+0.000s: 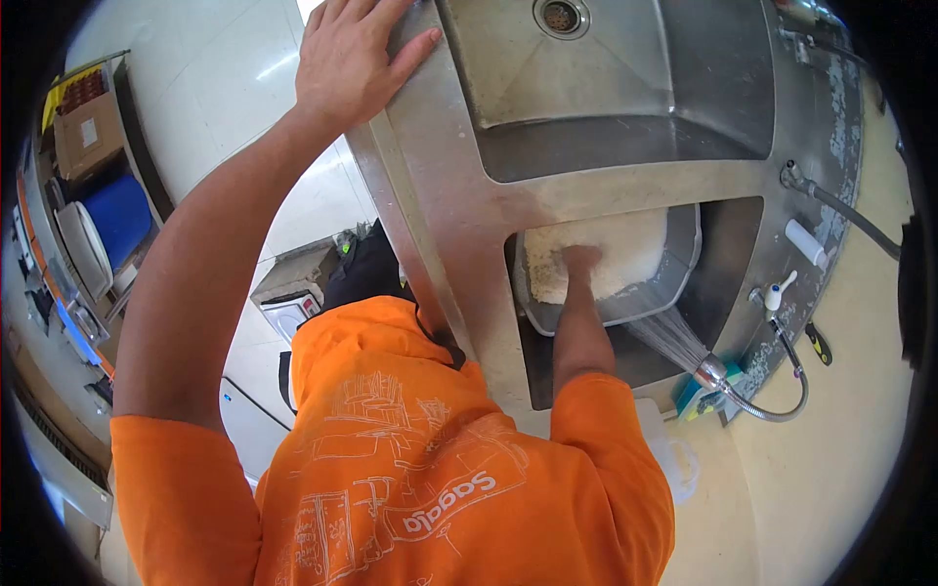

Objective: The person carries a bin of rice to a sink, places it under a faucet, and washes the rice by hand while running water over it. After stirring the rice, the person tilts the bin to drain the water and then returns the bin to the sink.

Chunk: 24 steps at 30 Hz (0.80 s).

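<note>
My left hand (352, 54) lies flat on the front edge of the steel sink counter (445, 186), fingers stretched out and holding nothing. My right hand (582, 259) is dipped into a square grey tub (684, 256), which sits in the nearer sink bowl. Cloudy whitish water (625, 244) fills the tub, with pale grains like rice along its left side. The right fingers are hidden under the water. A spray nozzle (711, 373) on a flexible metal hose sends jets of water toward the tub.
A second sink bowl (586, 88) with a drain lies beyond the tub. Taps (772, 296) and a hose line the right side. A green-and-yellow sponge (699, 396) is near the nozzle. On the left stands a shelf with a cardboard box (90, 135).
</note>
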{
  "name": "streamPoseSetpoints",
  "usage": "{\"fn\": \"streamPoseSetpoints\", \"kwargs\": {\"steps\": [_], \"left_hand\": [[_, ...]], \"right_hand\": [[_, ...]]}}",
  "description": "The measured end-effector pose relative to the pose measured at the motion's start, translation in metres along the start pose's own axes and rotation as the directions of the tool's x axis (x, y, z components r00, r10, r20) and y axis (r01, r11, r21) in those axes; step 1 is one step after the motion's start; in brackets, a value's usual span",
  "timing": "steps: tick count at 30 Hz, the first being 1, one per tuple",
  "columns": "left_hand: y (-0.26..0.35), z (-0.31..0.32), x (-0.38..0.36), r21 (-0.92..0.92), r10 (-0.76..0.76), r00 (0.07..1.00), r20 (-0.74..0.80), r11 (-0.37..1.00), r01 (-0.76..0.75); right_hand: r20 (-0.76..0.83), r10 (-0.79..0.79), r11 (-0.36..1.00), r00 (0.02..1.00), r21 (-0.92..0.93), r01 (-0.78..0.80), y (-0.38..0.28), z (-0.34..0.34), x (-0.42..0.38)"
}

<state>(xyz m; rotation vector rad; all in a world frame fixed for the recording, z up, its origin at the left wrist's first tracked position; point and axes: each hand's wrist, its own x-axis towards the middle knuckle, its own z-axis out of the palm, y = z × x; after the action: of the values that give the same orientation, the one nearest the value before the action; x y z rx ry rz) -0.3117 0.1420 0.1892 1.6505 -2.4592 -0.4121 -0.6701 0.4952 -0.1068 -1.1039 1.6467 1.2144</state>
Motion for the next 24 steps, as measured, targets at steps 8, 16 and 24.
{"fn": "streamPoseSetpoints", "kwargs": {"steps": [8, 16, 24], "left_hand": [[0.001, 0.000, 0.000, 0.007, 0.019, 1.000, -0.021, 1.000, -0.019], [0.000, -0.001, -0.001, -0.015, 0.016, 1.000, -0.005, 1.000, -0.016], [-0.001, 0.002, -0.001, 0.010, 0.025, 0.999, -0.020, 1.000, -0.025]], "right_hand": [[-0.304, -0.083, 0.744, 0.949, 0.615, 0.262, 0.038, 0.015, -0.015], [-0.371, -0.165, 0.980, 0.914, 0.043, 0.194, -0.006, 0.024, -0.122], [-0.160, -0.206, 0.958, 0.965, -0.233, 0.166, 0.029, 0.043, 0.023]]}}
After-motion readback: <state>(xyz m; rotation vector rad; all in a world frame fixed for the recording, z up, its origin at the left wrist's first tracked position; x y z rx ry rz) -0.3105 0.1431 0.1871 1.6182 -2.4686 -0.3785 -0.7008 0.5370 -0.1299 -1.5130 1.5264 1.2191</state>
